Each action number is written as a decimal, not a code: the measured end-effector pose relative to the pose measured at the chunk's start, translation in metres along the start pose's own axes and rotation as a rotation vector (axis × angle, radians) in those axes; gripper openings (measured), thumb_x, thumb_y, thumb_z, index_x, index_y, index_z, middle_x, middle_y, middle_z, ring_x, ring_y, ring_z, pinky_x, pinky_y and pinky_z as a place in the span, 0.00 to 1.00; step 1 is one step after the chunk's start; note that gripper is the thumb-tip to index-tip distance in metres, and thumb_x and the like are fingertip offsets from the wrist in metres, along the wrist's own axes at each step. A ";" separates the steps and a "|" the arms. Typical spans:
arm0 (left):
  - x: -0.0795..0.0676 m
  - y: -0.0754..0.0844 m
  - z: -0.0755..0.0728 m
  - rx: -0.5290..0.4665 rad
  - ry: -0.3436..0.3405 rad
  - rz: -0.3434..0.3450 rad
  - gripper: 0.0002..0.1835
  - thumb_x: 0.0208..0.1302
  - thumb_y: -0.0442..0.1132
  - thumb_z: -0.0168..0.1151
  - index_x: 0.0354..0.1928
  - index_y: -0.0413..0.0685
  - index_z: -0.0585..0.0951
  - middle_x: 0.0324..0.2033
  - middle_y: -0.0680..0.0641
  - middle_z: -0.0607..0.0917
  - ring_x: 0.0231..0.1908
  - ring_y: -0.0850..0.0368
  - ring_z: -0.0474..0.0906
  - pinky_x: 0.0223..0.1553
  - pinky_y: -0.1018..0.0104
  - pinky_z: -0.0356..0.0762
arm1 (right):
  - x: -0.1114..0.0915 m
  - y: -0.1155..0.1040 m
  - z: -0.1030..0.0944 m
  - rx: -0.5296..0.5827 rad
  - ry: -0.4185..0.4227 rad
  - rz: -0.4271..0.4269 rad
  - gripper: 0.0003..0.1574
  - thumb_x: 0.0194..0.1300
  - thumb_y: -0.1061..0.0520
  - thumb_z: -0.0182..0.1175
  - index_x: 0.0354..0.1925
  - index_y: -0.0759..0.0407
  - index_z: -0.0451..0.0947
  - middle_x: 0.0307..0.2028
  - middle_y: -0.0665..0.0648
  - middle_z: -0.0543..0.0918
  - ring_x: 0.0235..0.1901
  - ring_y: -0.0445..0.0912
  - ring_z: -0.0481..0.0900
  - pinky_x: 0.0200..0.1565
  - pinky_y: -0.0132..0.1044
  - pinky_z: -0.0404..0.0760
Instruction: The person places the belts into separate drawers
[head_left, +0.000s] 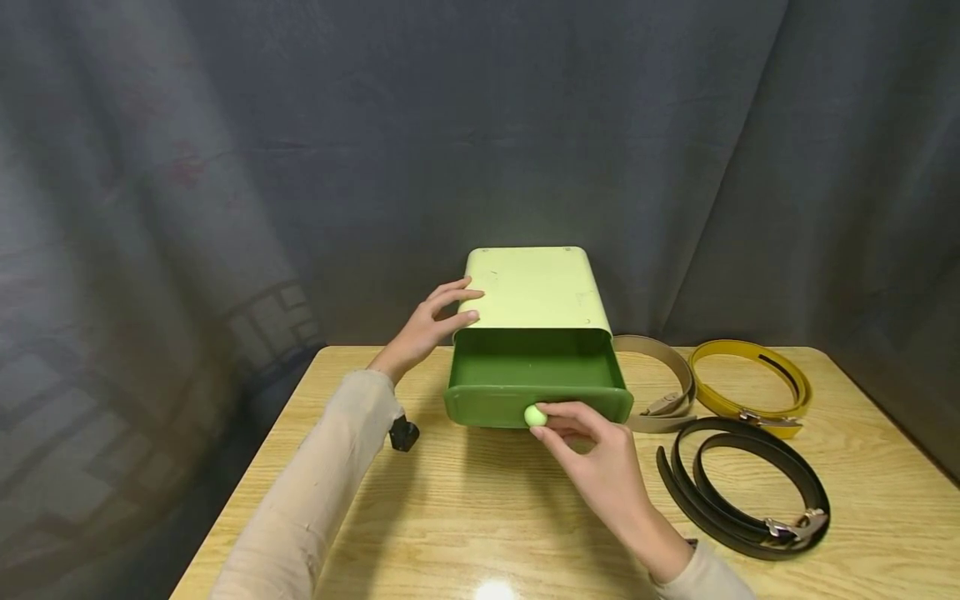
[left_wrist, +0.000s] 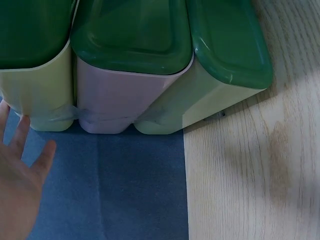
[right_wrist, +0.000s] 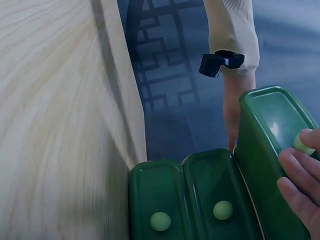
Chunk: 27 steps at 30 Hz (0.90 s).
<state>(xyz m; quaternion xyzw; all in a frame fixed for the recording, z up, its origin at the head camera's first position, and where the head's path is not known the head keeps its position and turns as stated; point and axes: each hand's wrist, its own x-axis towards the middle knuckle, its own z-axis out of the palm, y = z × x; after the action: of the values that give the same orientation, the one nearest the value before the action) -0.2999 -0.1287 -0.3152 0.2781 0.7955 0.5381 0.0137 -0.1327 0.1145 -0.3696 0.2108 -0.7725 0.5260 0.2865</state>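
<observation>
A small cabinet with a pale yellow-green top [head_left: 536, 283] stands at the table's back. Its top green drawer [head_left: 480, 407] is pulled part way out. My right hand [head_left: 603, 467] pinches the drawer's round light-green knob [head_left: 535, 416] between thumb and fingers. On the cabinet's upper left edge rests my left hand [head_left: 427, 327], fingers spread and fairly straight. Two lower drawers, one with a knob [right_wrist: 222, 210] and the other with a knob [right_wrist: 160, 221], appear pushed in within the right wrist view. Pale yellow, pink [left_wrist: 110, 97] and pale green casings show in the left wrist view.
Right of the cabinet lie a coiled beige belt [head_left: 678, 383], a yellow belt [head_left: 802, 392] and a black belt [head_left: 813, 492], each with a buckle. A grey curtain [head_left: 525, 125] hangs behind the wooden table [head_left: 465, 517]. A black wrist camera [head_left: 403, 434] hangs from the left sleeve.
</observation>
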 end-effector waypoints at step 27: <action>-0.002 0.000 0.004 0.000 0.005 0.001 0.23 0.74 0.42 0.58 0.68 0.48 0.74 0.75 0.54 0.56 0.75 0.53 0.45 0.69 0.40 0.54 | -0.023 0.003 0.003 -0.011 0.056 -0.145 0.27 0.44 0.75 0.75 0.43 0.56 0.85 0.34 0.52 0.89 0.30 0.41 0.86 0.37 0.26 0.81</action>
<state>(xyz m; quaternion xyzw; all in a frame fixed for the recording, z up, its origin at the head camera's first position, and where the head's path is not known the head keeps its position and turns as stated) -0.2974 -0.1264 -0.3172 0.2769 0.7954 0.5390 0.0113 -0.1177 0.1131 -0.3880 0.2499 -0.7498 0.5053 0.3464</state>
